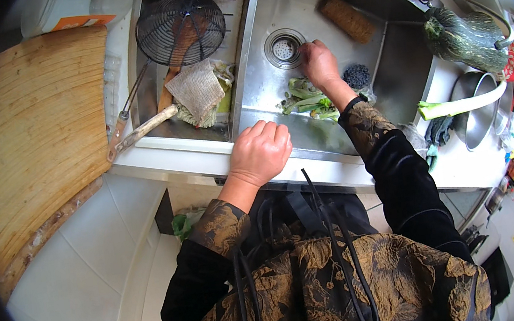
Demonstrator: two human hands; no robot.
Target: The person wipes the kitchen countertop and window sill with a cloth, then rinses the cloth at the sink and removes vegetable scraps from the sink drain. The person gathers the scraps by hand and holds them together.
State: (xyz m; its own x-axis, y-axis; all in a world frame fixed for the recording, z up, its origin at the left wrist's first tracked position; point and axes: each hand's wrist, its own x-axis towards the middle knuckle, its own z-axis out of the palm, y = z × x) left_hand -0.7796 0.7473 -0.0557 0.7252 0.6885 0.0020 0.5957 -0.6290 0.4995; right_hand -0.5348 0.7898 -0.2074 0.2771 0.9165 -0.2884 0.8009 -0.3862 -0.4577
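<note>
My left hand rests on the front rim of the stainless steel sink, by the end of the divider. Its fingers are curled and the fingertips are hidden. Inside the larger basin, my right hand is at the right edge of the drain strainer. Those fingers are bent inward, and whether they hold anything is hidden. Green vegetable scraps lie below the right hand on the basin floor. A dark scouring pad sits right of the wrist. Farther back lies a brown loofah piece.
The left basin contains a wire strainer, a grey cloth and a wooden-handled brush. A wooden cutting board stands further left. On the right counter are a green squash, a leek stalk and a metal bowl.
</note>
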